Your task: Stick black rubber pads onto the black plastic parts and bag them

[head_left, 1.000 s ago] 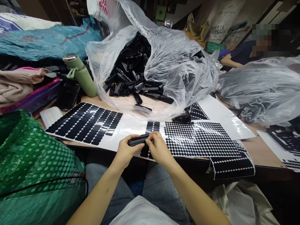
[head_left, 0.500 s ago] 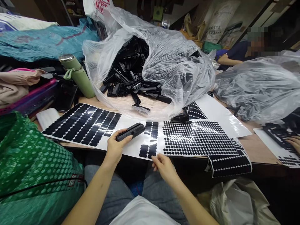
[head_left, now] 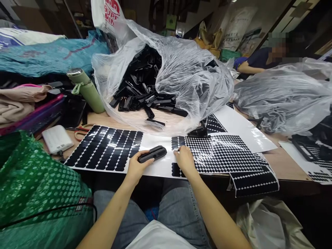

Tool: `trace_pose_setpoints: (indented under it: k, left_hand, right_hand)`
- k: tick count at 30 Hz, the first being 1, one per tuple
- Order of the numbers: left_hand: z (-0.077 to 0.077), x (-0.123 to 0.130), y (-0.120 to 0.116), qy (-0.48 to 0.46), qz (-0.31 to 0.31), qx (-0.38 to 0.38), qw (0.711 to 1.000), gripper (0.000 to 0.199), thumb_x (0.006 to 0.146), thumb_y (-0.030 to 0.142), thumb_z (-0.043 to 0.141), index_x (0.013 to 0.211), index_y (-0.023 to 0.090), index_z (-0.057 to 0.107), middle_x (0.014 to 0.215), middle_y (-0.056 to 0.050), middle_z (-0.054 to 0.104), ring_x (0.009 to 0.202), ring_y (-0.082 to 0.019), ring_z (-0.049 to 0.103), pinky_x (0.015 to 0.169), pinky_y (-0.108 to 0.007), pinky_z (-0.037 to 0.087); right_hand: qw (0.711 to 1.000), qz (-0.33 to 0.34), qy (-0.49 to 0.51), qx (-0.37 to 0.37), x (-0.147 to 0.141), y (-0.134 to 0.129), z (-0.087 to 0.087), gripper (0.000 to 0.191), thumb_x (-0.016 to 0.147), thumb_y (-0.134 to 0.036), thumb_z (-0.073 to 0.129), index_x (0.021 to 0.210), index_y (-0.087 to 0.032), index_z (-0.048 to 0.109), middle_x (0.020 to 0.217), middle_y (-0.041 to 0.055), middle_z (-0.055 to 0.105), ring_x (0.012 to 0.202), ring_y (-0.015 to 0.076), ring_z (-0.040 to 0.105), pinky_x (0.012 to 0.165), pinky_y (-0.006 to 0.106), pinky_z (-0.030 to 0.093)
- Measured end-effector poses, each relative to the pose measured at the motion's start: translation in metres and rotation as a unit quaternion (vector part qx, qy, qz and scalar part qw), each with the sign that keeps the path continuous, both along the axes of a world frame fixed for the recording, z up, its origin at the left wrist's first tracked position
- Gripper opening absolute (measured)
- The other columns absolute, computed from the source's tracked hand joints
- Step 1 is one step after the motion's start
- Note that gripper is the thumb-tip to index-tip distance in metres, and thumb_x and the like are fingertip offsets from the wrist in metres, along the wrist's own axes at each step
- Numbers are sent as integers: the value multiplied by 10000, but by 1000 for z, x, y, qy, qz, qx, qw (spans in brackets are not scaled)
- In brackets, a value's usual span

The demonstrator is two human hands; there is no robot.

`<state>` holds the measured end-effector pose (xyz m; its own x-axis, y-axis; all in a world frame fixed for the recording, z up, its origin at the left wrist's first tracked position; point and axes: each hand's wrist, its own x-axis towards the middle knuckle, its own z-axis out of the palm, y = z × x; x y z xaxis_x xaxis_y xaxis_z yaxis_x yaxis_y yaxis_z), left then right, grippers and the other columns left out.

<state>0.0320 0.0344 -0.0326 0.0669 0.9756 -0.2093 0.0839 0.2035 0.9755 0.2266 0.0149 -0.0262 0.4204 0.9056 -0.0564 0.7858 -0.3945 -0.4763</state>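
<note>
My left hand [head_left: 137, 166] is closed around a long black plastic part [head_left: 153, 154] with a ribbed surface, held tilted just above the white backing sheet [head_left: 158, 168]. Rounded black stickers [head_left: 103, 148] fill the sheet's left side in rows. Close by on the right, my right hand [head_left: 185, 159] pinches at a narrow column of stickers, and a small dark piece, seemingly a black sticker [head_left: 178, 150], shows at the fingertips. Part of that column is hidden behind the hand. A second sheet with small round black dots [head_left: 220, 152] lies right beside it.
A clear plastic bag [head_left: 194, 76] spills black parts [head_left: 140, 90] at the back. A green bottle [head_left: 86, 91], white power bank [head_left: 57, 138] and scissors [head_left: 81, 131] are at left. A green bag [head_left: 38, 193] stands beside the table. Another person [head_left: 259, 62] sits at far right.
The sticker sheet has shifted right, uncovering the scissors and power bank. My right hand has moved from the sheet's front edge up onto the sticker column. My left hand shifted slightly right and lower.
</note>
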Motion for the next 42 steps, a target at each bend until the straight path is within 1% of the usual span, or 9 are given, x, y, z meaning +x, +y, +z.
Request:
trace_pose_setpoints:
  k: [3,7,13,18,20,23,26,33,42]
  left_hand:
    - [-3,-2,-1,5,-7,4,1000,466,530,323,746,948,158,624,929,-67,629,849,-197,572,790,-320,431]
    - [-6,-4,0,-2,-5,2,1000,475,524,331,747,949,159,623,922,-64,632,851,-201,574,788,-320,432]
    - [-5,-4,1,-20,-15,3,1000,461,531,318,747,946,157,624,939,-68,625,870,-203,573,808,-325,428]
    - [-1,-5,1,-39,-6,-8,999,460,507,306,762,923,156,633,914,-65,631,854,-203,582,803,-334,439]
    - [4,-6,0,-61,-10,-27,998,466,501,293,769,924,152,631,898,-64,630,838,-202,586,795,-343,448]
    - [14,-9,-2,-105,-25,-53,993,476,497,261,778,935,151,627,920,-64,620,857,-201,585,801,-345,452]
    - [24,-11,-5,-122,-43,-61,990,472,501,236,780,943,159,630,923,-57,621,865,-190,580,803,-326,445]
    - [35,-13,-9,-112,-77,-77,988,468,497,242,780,936,163,638,950,-74,631,892,-217,582,798,-336,446]
    - [33,-11,-12,-91,-80,-51,991,458,500,247,779,927,159,641,956,-80,634,906,-234,583,830,-365,437]
  right_hand:
    - [1000,-15,1,-7,-1,7,-6,174,759,-225,493,887,-122,548,938,155,565,871,251,546,752,330,388]
    - [1000,-15,10,5,4,3,-7,152,787,-251,451,857,-155,548,918,112,572,849,212,548,729,294,394]
    - [998,-49,16,48,-2,2,-12,117,756,-232,490,822,-151,541,914,152,543,852,259,527,743,361,378]
    - [994,-24,76,72,0,-3,-1,110,786,-255,449,747,-179,518,844,93,553,785,206,528,718,322,390]
    - [982,-10,166,90,-1,-10,11,156,795,-321,451,749,-186,514,783,57,553,719,177,515,682,300,393]
    - [945,31,314,92,-6,-21,31,222,777,-404,481,764,-188,530,725,23,549,658,147,490,634,273,391]
    - [922,60,373,80,-13,-26,44,232,744,-414,528,749,-182,545,797,26,568,716,141,503,674,267,401]
    - [859,40,511,-9,-14,-26,47,232,683,-397,592,698,-174,531,799,11,548,740,118,514,729,287,465]
    - [835,17,549,-21,-11,-30,51,247,639,-387,636,665,-168,523,749,-7,494,705,99,480,739,302,482]
